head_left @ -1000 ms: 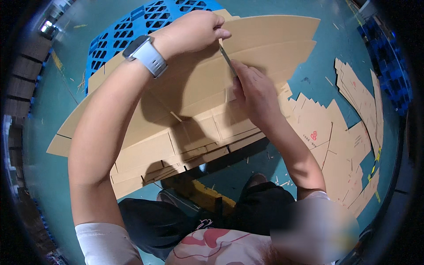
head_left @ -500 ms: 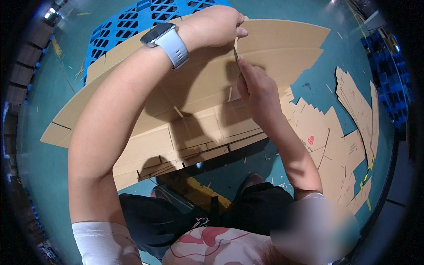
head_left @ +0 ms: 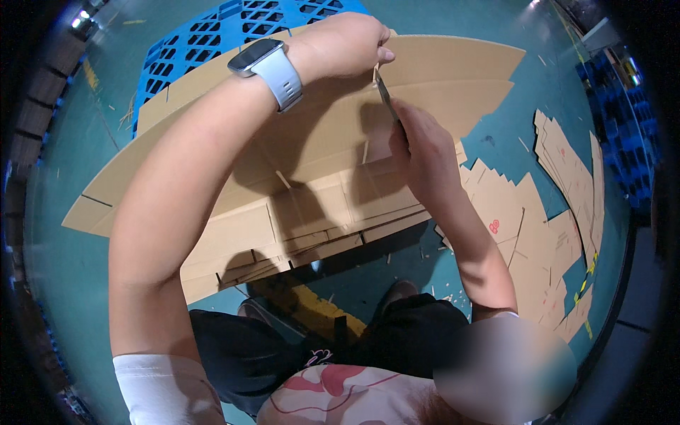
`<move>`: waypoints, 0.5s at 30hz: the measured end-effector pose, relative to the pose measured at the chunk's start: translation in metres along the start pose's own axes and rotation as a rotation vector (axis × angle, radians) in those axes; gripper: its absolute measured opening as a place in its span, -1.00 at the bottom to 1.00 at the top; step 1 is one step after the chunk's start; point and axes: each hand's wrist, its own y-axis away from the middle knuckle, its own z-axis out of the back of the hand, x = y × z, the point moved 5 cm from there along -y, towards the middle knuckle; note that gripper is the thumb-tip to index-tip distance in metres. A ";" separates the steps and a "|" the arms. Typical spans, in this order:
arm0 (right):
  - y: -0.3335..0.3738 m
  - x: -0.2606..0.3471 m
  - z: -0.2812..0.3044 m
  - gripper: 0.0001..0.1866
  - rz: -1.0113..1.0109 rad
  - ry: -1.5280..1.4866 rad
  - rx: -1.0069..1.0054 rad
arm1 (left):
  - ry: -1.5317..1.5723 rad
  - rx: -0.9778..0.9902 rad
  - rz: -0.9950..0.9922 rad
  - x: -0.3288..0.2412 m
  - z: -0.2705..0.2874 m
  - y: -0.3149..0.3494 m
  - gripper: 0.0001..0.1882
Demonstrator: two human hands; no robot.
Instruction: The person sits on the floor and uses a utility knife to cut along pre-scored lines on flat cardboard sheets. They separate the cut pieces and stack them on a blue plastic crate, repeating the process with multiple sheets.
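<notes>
A large slotted sheet of brown cardboard [head_left: 439, 99] leans up in front of me, its far edge raised. Over that far edge my left hand [head_left: 361, 46] is closed, the thumb on the near face and the other fingers mostly hidden. My right hand [head_left: 428, 152] grips a knife with a thin dark blade [head_left: 386, 95]; its handle is hidden in the palm. The blade's tip is at a narrow slot close under my left thumb, where a small pale sliver of cardboard shows. More cardboard layers [head_left: 304, 221] lie along the near side.
A blue plastic pallet [head_left: 202, 42] is behind the sheet. Flat cardboard pieces [head_left: 489, 191] with red prints lie on the green floor to the right, with small scraps scattered around. Blue stacked pallets [head_left: 623, 134] stand at far right. My legs are close below the sheet.
My right hand has drawn slightly down and to the right, so more of the knife's blade shows. The left hand keeps its grip on the sheet's far edge.
</notes>
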 end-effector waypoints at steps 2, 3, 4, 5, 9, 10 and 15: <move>-0.005 -0.006 -0.009 -0.58 0.035 0.055 0.015 | -0.004 -0.001 0.025 -0.002 0.000 0.002 -0.58; -0.007 -0.009 -0.012 -0.57 0.053 0.083 0.023 | -0.006 -0.002 0.037 -0.005 0.001 0.003 -0.58; -0.008 -0.011 -0.012 -0.57 0.052 0.095 0.027 | -0.019 0.055 0.067 -0.007 0.000 0.001 -0.63; -0.008 -0.011 -0.013 -0.57 0.052 0.104 0.031 | -0.034 0.114 0.101 -0.012 0.005 0.000 -0.67; -0.008 -0.009 -0.014 -0.57 0.048 0.121 0.029 | -0.035 0.178 0.145 -0.011 0.005 0.001 -0.69; -0.008 -0.008 -0.015 -0.57 0.042 0.128 0.031 | -0.034 0.183 0.147 -0.009 0.005 0.001 -0.69; 0.000 0.001 -0.007 -0.65 0.023 0.074 -0.024 | 0.019 -0.001 0.038 -0.006 0.001 0.002 -0.58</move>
